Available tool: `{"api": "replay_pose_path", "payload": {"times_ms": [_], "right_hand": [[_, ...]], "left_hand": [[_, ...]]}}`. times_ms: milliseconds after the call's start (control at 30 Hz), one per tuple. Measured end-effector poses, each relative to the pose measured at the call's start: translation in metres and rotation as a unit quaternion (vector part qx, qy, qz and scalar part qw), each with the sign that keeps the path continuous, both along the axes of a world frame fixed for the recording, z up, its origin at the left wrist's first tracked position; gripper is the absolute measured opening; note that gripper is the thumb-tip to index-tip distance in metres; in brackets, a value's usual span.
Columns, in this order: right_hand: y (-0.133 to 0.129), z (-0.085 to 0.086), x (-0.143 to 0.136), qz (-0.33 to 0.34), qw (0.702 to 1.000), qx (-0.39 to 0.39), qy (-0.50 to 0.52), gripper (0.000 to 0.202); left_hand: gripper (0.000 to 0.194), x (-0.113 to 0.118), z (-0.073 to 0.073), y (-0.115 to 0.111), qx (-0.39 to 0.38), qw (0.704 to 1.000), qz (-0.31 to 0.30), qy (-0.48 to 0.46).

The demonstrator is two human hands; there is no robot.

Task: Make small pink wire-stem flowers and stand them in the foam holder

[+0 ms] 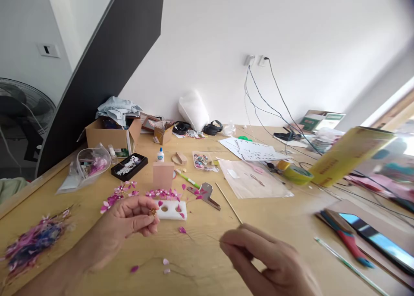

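My left hand [127, 218] pinches a small gold-coloured ornament [153, 212] between thumb and fingers. To the right, the fingertips of my right hand [268, 259] are closed on a thin wire [213, 238] that points left. A white foam block [174, 210] with holes lies just beyond my left hand, with pink flower sprays [163, 194] around it. More pink blossoms [113, 200] spread behind the left wrist. In front of the hands lie a loose magenta petal on wire [183, 230], a dark pink petal [134, 269] and pale petals [166, 261].
A pink-and-blue flower bundle [35, 244] lies left. Beyond stand a black tray [129, 167], glue bottle [161, 155], grey pliers-like tool [209, 195] and thin stick [228, 202]. At right are a yellow film roll [351, 156], tape [298, 174], red-and-blue-handled brush [351, 242] and phone [381, 238].
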State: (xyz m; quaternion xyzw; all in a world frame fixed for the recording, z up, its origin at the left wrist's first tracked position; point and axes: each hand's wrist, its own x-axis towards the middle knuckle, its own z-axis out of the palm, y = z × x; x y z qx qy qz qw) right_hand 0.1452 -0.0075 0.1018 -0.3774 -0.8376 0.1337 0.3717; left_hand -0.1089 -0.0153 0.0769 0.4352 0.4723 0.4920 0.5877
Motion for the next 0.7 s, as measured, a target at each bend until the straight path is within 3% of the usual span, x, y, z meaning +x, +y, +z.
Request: {"api": "replay_pose_path", "payload": {"times_ms": [233,367,533,700], "right_hand": [[-0.016,-0.012,-0.005,0.011,0.995,-0.027,0.1,0.022],[-0.023,-0.012,0.0,0.008,0.992,-0.055,0.117,0.02],[-0.027,-0.015,0.001,0.019,0.987,-0.061,0.146,0.02],[-0.027,-0.022,-0.003,0.005,0.987,-0.052,0.154,0.023]], "left_hand": [[0.012,0.045,0.003,-0.027,0.09,0.988,0.061,0.115],[0.006,0.064,0.007,-0.036,0.16,0.961,0.117,0.192],[0.017,0.068,0.0,-0.028,0.287,0.919,0.083,0.259],[0.021,0.071,-0.005,-0.021,0.314,0.91,0.08,0.258]]}}
